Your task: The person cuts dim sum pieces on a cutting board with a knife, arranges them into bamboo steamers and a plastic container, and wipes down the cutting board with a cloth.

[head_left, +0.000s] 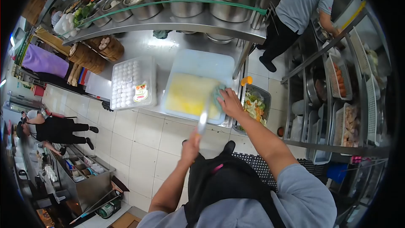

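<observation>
My left hand [190, 147] is closed around the handle of a knife [203, 120], whose blade is blurred and points over the near edge of a pale blue cutting board [202, 61]. Yellow smears cover the lower part of the board. At the board's right edge my right hand [230, 102] is closed on a bunched green cloth [217, 96], pressed near the board surface. Whether the blade touches the board or cloth, I cannot tell.
Left of the board sits a clear box of white egg-like rounds [125, 84]. A scrap bin [268, 97] with vegetable trimmings stands at the right. Overhead, a steel shelf [168, 23] carries metal bowls. One co-worker [301, 2] stands at the right, another [55, 128] at the left.
</observation>
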